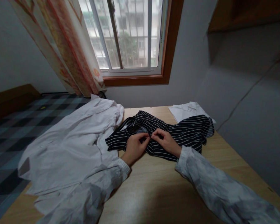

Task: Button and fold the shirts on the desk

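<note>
A black shirt with white stripes (186,132) lies spread sideways on the wooden table, its collar end to the left. My left hand (136,145) pinches the shirt's front edge between thumb and fingertips. Close beside it, almost touching, my right hand (166,141) pinches the same edge from the right. Whatever small part sits between the fingertips, such as a button, is too small to make out. The neck opening shows just beyond my left hand.
A large crumpled white shirt (72,143) covers the table's left side and reaches over the checked bed (7,140). A folded white garment (189,111) lies at the table's (140,193) back right corner. Behind stand a window (133,37) and a patterned curtain (63,46).
</note>
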A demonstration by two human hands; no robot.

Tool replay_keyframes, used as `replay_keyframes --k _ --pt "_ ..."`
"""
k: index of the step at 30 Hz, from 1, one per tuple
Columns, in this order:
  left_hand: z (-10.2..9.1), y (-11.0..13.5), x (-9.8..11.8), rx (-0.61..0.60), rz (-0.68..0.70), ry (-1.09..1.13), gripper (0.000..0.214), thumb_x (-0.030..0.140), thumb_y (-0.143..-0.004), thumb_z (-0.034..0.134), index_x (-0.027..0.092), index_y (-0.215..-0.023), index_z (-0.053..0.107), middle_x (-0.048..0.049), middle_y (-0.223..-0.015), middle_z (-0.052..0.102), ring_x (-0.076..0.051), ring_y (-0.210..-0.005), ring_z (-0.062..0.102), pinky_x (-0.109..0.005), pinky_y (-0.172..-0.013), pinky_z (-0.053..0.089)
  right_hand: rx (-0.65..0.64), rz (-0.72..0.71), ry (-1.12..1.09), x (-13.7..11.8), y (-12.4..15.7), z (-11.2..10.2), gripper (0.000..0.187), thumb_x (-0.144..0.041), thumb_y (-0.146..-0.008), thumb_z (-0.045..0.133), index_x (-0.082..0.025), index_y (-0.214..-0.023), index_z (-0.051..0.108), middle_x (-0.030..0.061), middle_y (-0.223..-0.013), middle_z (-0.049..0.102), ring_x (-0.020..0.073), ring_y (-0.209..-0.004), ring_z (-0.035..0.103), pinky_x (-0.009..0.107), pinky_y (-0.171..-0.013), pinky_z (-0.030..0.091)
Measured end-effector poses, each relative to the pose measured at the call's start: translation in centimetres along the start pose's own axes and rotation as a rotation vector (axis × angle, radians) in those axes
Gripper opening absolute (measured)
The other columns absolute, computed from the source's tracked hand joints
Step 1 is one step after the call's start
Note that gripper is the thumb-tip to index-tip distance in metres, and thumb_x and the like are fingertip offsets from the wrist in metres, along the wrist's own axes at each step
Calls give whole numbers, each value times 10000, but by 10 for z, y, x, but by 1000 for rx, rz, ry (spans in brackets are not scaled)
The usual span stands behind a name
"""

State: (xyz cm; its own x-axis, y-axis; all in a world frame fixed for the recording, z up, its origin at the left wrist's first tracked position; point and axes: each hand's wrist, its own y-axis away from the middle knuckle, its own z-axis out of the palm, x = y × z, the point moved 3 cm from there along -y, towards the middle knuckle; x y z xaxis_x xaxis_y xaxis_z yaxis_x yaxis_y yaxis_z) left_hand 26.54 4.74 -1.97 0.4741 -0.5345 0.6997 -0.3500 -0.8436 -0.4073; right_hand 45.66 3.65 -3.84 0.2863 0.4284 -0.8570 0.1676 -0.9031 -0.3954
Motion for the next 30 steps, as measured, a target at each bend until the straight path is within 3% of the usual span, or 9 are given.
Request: replay_keyframes --k 9,13,20,25,30 --pt "4 -1 0 -89 17 46 210 367 -941 751 194 -1045 812 -27 -856 798 -173 -715 702 -274 -670 523 108 43 21 0 2 3 210 -410 -948 761 -215 -877 726 7 -816 688 178 -743 601 308 -683 463" --pt "5 -2 -3 -97 24 81 158 319 -963 710 204 -981 817 -31 -888 811 -184 -773 728 -279 -716 541 122 21 54 0 2 2 200 -395 -966 730 -217 -878 717 10 -829 689 181 -744 608 312 -691 469" --pt "4 0 1 -114 55 113 159 225 -911 701 208 -1020 816 -41 -955 819 -182 -797 720 -294 -762 543 256 35 110 5 -1 -8 254 -454 -974 708 -216 -886 708 28 -841 719 197 -738 626 331 -705 496" --pt "-3 -1 0 8 -82 122 133 182 -825 702 191 -944 761 -7 -824 753 -145 -688 647 -255 -659 479 260 -117 312 -5 2 -34 205 -403 -1027 660 -226 -943 720 58 -910 723 232 -831 646 374 -777 511" --pt "-7 -1 -1 82 -157 61 54 189 -797 699 200 -844 673 33 -705 657 -131 -637 587 -246 -619 414 92 -324 652 -11 21 -52 170 -385 -992 729 -231 -1063 742 100 -1071 740 294 -1029 642 458 -946 484"
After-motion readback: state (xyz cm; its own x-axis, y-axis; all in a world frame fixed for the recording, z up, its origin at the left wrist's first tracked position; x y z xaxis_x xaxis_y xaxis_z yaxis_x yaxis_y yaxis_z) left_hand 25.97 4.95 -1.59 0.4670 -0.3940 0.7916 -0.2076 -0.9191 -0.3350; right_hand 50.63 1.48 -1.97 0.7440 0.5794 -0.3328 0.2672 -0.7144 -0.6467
